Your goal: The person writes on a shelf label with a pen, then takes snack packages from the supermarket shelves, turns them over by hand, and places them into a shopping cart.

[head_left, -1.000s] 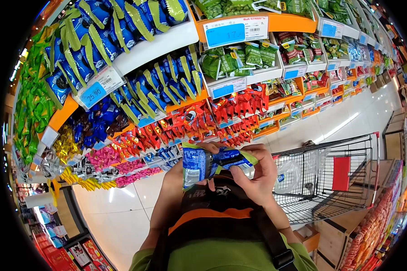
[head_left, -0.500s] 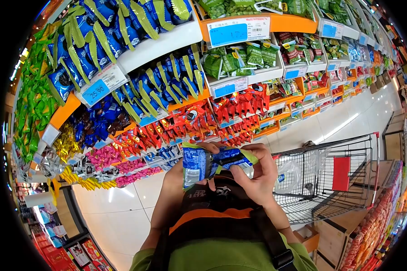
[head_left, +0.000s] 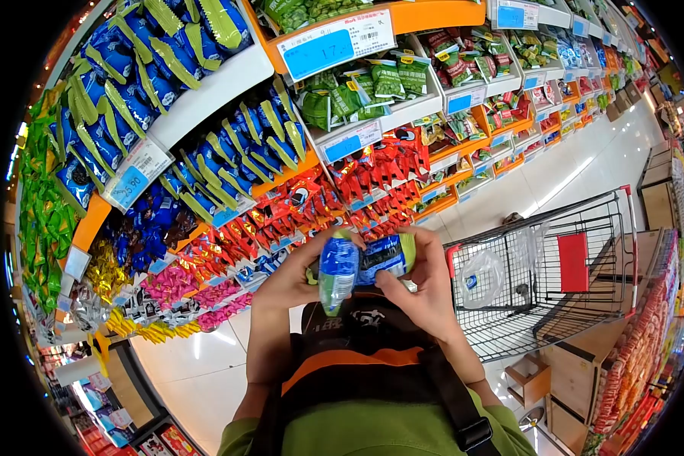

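Note:
In front of my chest I hold two small blue snack packets with green crimped ends. My left hand [head_left: 290, 272] grips the left snack packet [head_left: 338, 267], which stands nearly upright with a barcode on its lower part. Between the thumb and fingers of my right hand [head_left: 427, 292] is the right snack packet [head_left: 382, 257], lying roughly crosswise. The two packets meet or overlap in the middle, and some of my left fingers are hidden behind them. Similar blue packets [head_left: 239, 152] fill the shelf ahead.
A wire shopping cart [head_left: 543, 270] with a clear plastic bag [head_left: 482, 280] in it stands to my right. Tiered shelves [head_left: 205, 95] of wrapped sweets and snacks curve in front and left. A black bag [head_left: 357, 323] hangs at my front. Wooden crates [head_left: 574, 372] stand at lower right.
The left packet has turned so that it stands narrower and more upright. The right packet has tilted slightly. My view has shifted, moving the shelves left and the cart a little higher.

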Demonstrator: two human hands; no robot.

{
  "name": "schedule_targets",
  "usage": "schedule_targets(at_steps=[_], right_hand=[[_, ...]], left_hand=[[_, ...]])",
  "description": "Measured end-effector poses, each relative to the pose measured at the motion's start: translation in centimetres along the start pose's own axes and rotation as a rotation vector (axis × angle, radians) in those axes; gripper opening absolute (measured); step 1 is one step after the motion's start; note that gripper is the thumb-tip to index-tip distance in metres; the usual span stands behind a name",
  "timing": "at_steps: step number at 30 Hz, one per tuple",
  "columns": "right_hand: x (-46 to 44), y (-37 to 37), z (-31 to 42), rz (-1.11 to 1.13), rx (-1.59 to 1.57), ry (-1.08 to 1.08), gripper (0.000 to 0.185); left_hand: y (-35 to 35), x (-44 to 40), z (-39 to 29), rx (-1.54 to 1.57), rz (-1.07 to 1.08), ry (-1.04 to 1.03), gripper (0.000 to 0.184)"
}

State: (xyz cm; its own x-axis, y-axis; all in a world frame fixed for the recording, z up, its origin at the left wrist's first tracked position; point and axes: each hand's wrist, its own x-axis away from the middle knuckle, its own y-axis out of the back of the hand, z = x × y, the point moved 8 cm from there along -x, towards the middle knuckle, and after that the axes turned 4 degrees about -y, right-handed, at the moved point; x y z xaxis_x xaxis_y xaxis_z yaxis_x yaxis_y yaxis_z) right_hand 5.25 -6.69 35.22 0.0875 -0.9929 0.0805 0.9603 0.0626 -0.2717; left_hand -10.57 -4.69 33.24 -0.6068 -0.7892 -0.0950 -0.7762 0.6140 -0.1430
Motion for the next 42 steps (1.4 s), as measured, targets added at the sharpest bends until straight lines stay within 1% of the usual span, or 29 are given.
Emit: schedule_targets(at_steps=[2, 4, 5, 6, 7, 8, 10, 14, 19, 23, 25, 27, 32, 35, 40, 42], right_hand=[[0.1, -0.2, 0.5, 0.028, 0.215, 0.098, 0.048], [-0.1, -1.2, 2.2, 0.153, 0.417, 0.274, 0.051], [-0.3, -1.3, 2.6, 0.186, 0.442, 0.281, 0.047], [-0.5, -1.5, 2.8, 0.220, 0.467, 0.288, 0.044], [-0.5, -1.8, 3.0, 0.254, 0.491, 0.296, 0.041], [-0.6, -1.8, 3.1, 0.226, 0.480, 0.231, 0.040], [-0.3, -1.8, 3.0, 0.171, 0.459, 0.096, 0.036], [-0.1, -2.4, 2.8, 0.209, 0.434, 0.186, 0.038], [0.1, -3.3, 3.0, 0.262, 0.397, 0.254, 0.038], [0.3, -4.0, 3.9, 0.290, 0.430, 0.370, 0.038], [0.5, -4.4, 4.4, 0.297, 0.449, 0.396, 0.038], [0.5, -4.6, 4.5, 0.304, 0.459, 0.408, 0.038], [0.7, -4.7, 4.7, 0.311, 0.458, 0.407, 0.038], [0.8, -4.7, 4.7, 0.314, 0.461, 0.415, 0.038], [1.0, -4.6, 5.0, 0.318, 0.485, 0.409, 0.037], [0.9, -4.6, 4.9, 0.323, 0.479, 0.415, 0.037]], left_hand=[[0.5, 0.4, 0.4, -0.125, 0.014, 0.029, 0.083], [1.0, 0.8, 0.5, -0.160, 0.001, 0.010, 0.084], [1.1, 0.9, 0.3, -0.179, -0.007, 0.001, 0.085], [1.1, 1.2, 0.5, -0.046, -0.064, 0.097, 0.082], [0.8, 1.1, -0.1, 0.029, -0.073, 0.088, 0.080], [0.4, 1.0, -0.8, 0.104, -0.081, 0.077, 0.078], [0.0, 1.1, -1.6, 0.153, -0.099, 0.047, 0.069], [-0.5, 1.8, -2.4, 0.278, -0.094, -0.005, 0.057], [-0.1, 2.8, -2.9, 0.185, -0.067, -0.045, 0.056], [-0.2, 3.0, -3.5, 0.087, -0.037, -0.109, 0.054], [0.0, 3.1, -3.9, 0.022, 0.013, -0.214, 0.054], [0.0, 3.1, -4.3, -0.018, 0.003, -0.245, 0.052], [0.0, 3.7, -3.7, 0.105, -0.067, -0.127, 0.053], [0.0, 3.5, -3.9, 0.070, -0.057, -0.169, 0.054], [-0.2, 3.6, -3.6, 0.113, -0.090, -0.143, 0.055], [-0.3, 4.2, -3.1, 0.253, -0.195, 0.011, 0.055]])
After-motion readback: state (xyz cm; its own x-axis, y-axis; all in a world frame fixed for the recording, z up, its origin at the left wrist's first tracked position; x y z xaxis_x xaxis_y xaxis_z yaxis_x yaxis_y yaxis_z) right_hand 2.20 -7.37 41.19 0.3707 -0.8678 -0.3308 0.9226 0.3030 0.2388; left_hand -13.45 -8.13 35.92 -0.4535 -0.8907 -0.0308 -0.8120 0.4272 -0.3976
